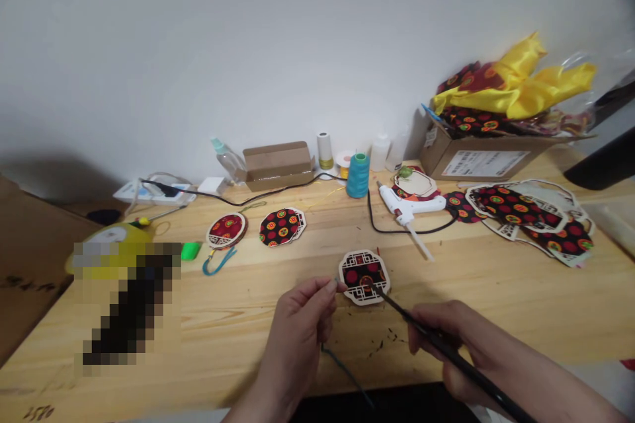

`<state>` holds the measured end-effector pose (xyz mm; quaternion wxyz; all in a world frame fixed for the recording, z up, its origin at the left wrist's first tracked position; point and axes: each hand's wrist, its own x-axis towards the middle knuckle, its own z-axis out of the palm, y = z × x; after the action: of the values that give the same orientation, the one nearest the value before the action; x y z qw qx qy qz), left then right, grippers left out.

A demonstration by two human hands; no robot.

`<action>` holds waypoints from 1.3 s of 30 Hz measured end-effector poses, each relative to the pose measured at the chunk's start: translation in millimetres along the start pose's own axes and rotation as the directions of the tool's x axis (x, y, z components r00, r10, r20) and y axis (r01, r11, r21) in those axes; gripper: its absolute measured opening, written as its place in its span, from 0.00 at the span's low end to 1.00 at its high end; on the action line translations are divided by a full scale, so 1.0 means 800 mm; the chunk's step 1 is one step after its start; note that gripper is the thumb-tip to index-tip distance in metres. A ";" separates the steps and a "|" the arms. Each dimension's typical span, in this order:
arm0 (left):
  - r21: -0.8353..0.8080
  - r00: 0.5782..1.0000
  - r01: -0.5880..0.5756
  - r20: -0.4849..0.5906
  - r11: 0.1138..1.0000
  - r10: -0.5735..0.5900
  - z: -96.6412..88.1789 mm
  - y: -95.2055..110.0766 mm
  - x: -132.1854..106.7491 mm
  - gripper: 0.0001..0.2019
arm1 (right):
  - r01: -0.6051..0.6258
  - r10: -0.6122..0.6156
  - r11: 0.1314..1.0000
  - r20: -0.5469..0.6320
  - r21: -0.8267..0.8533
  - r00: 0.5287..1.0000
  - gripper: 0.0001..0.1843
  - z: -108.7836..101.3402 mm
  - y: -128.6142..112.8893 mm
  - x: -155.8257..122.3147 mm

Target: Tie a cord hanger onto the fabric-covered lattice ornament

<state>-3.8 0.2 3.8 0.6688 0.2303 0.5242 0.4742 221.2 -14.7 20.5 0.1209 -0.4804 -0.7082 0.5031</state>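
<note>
A wooden fretwork ornament with dark red-patterned fabric behind its lattice lies on the table in front of me. My left hand is closed in a pinch at the ornament's left edge. A thin teal cord runs out below that hand toward the table's front edge. My right hand grips a long, thin black tool. Its tip reaches the middle of the ornament; whether it touches, I cannot tell. The tool's exact kind does not show.
A white glue gun with a black cable lies behind the ornament, near a teal thread spool. Round and octagonal ornaments lie to the left. At right are fabric-backed frames and a full cardboard box.
</note>
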 end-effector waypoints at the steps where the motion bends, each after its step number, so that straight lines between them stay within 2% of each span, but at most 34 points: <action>1: 0.008 1.000 -0.009 -0.006 1.000 0.009 -0.001 0.000 -0.001 0.08 | -0.009 0.008 1.000 0.039 0.012 0.999 0.14 0.001 -0.005 0.006; 5: 0.075 0.999 -0.041 -0.022 0.996 0.043 -0.002 0.000 -0.003 0.09 | -0.064 0.048 0.992 0.151 0.105 0.987 0.07 0.004 -0.011 0.025; 10: 0.183 0.998 -0.059 0.008 0.981 0.059 -0.003 -0.004 -0.004 0.10 | -0.076 0.029 0.978 0.237 0.194 0.971 0.06 0.007 -0.018 0.042; 14: 0.244 0.997 -0.069 0.036 0.967 0.062 -0.003 -0.003 -0.006 0.09 | -0.030 -0.021 0.976 0.230 0.214 0.973 0.08 0.007 -0.021 0.050; 20: 0.264 0.995 -0.094 0.068 0.960 0.079 -0.004 -0.004 -0.006 0.09 | -0.058 0.007 0.972 0.221 0.227 0.975 0.12 0.008 -0.017 0.054; 29: 0.274 0.994 -0.099 0.065 0.957 0.085 -0.009 -0.009 -0.005 0.09 | -0.058 -0.005 0.957 0.216 0.285 0.976 0.10 0.013 -0.012 0.057; 35: 0.191 0.996 -0.084 0.003 0.978 0.085 -0.011 -0.008 -0.002 0.09 | -0.045 0.000 0.969 0.185 0.242 0.983 0.08 0.013 -0.016 0.049; 37: 0.138 0.996 -0.076 -0.038 0.988 0.082 -0.011 -0.005 0.000 0.09 | -0.060 0.030 0.988 0.205 0.141 0.978 0.07 0.008 -0.022 0.036; 39: 0.066 0.996 -0.063 -0.064 0.996 0.067 -0.011 -0.003 0.001 0.09 | -0.057 0.066 0.997 0.182 -0.053 0.981 0.03 0.000 -0.022 0.018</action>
<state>-11.0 -1.8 -1.3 0.6274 0.2528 0.5534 0.4860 204.1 -3.7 30.5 0.0278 -0.4564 -0.7129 0.5316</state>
